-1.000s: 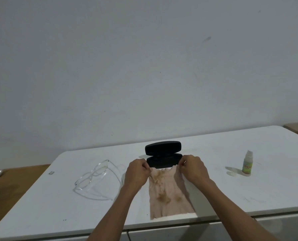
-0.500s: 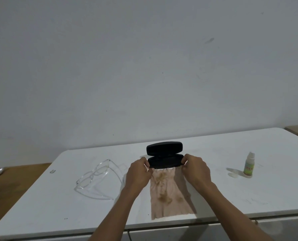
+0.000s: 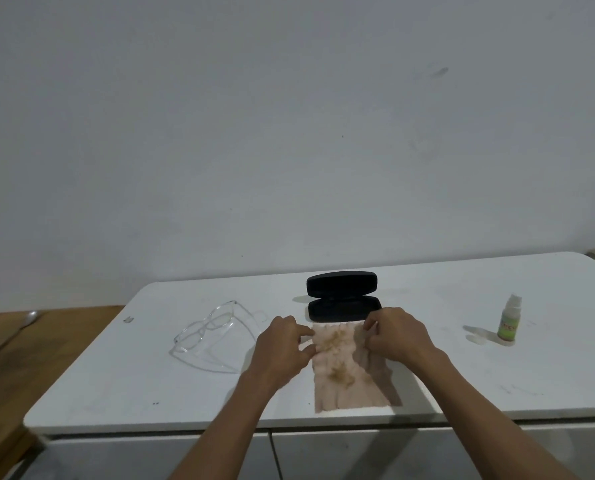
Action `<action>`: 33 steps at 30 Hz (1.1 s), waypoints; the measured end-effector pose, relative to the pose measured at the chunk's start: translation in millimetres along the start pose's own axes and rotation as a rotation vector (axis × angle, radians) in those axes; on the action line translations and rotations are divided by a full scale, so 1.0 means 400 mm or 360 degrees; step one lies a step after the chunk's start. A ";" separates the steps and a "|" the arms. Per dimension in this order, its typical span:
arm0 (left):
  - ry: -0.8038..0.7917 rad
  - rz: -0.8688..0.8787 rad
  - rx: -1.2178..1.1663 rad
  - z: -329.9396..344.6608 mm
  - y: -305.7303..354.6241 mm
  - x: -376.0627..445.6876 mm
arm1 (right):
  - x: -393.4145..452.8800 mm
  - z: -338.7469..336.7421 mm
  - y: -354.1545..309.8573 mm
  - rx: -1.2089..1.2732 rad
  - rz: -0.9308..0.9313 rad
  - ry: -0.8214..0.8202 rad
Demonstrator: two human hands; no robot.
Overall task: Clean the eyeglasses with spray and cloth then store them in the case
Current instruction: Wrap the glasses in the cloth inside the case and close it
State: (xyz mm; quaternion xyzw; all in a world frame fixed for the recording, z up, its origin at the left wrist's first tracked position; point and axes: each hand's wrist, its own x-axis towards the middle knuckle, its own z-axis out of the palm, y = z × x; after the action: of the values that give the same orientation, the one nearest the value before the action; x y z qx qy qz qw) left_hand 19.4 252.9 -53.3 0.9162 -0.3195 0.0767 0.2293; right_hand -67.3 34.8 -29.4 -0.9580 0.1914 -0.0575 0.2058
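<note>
Both hands sit on the far end of the pink cloth point(image 3: 344, 368) on the white worktop point(image 3: 116, 386): the left hand point(image 3: 282, 351) pinches its left edge, the right hand point(image 3: 396, 336) curls over its right corner. The open black case point(image 3: 343, 301) lies just beyond, clear eyeglasses point(image 3: 213, 332) to the left, spray bottle point(image 3: 509, 320) far right.
</note>
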 end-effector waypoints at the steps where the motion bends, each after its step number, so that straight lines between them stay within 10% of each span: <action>1: 0.0028 0.0005 -0.0009 -0.011 -0.003 -0.005 | -0.001 0.001 -0.008 0.0011 -0.0028 0.0027; 12: 0.0740 -0.0047 0.0094 -0.187 -0.201 -0.111 | 0.053 0.094 -0.246 0.0313 -0.0676 -0.0024; 19: 0.0670 -0.0365 0.0197 -0.250 -0.345 -0.196 | 0.122 0.161 -0.356 0.0186 -0.0866 -0.0120; 33: 0.0841 -0.0025 0.0348 -0.204 -0.409 -0.162 | 0.186 0.248 -0.376 0.0324 -0.0916 0.0244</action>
State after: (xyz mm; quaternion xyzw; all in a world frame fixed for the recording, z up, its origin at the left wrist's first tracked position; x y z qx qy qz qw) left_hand 70.6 439.9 -60.7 0.8862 -0.2313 0.3450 0.2050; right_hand 71.7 169.2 -54.8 -0.9401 -0.0796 -0.2042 0.2610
